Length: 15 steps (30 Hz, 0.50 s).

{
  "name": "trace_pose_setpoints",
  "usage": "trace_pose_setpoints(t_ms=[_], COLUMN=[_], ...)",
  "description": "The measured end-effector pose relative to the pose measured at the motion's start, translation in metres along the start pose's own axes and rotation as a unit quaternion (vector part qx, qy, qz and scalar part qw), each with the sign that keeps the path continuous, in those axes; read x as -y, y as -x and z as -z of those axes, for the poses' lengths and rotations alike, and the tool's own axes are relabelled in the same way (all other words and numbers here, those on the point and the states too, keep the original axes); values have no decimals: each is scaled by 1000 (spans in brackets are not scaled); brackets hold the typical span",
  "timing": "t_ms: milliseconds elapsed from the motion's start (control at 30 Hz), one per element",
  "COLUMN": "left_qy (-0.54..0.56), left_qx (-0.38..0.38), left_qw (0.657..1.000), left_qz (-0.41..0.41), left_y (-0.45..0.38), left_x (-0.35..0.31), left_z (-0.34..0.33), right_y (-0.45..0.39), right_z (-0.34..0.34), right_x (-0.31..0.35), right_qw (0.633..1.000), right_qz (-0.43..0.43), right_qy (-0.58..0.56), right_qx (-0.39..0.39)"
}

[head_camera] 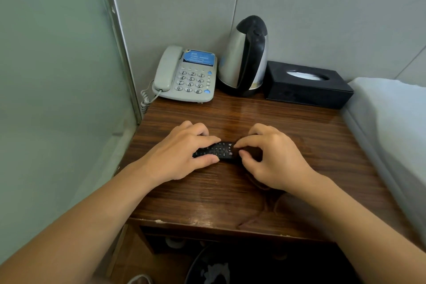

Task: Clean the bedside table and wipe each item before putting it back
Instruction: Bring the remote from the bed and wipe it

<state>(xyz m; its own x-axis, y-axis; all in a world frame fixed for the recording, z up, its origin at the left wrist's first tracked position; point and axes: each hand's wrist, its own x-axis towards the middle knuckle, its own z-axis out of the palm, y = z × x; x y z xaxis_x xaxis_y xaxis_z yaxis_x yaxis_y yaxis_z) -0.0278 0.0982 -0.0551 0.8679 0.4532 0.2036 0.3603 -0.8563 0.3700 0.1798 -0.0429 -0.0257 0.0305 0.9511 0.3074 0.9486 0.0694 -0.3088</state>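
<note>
A black remote control (219, 150) lies flat across the middle of the dark wooden bedside table (230, 196). My left hand (182, 154) grips its left end, thumb on the near edge and fingers over the far edge. My right hand (272, 157) pinches its right end with curled fingers and thumb. Both ends of the remote are hidden under my hands. At the back of the table stand a grey desk telephone (186, 75), a steel kettle with a black handle (244, 57) and a black tissue box (306, 84).
A frosted glass panel (57, 87) closes the left side and a grey wall stands behind. A white bed (391, 127) borders the table on the right. Below the table's front edge sits a dark waste bin (212, 270) with crumpled paper.
</note>
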Motion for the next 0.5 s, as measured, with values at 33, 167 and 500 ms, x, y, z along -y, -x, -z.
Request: trace_pose_setpoints(t_ms=[33,167,500], left_qy=[1,3,7], left_qx=[-2,-15,-32], left_qw=[1000,1000,999], left_qz=[-4,-11,-15], left_y=[0,0,-1], left_x=[-1,-3,-4], left_z=[0,0,1], right_y=[1,-14,4], right_z=[1,-2,2], right_x=[-1,-3,0], right_qw=[1000,998,996], right_qz=[1,-62,-80], right_qy=[-4,7,-13], right_qx=[1,-15,-35])
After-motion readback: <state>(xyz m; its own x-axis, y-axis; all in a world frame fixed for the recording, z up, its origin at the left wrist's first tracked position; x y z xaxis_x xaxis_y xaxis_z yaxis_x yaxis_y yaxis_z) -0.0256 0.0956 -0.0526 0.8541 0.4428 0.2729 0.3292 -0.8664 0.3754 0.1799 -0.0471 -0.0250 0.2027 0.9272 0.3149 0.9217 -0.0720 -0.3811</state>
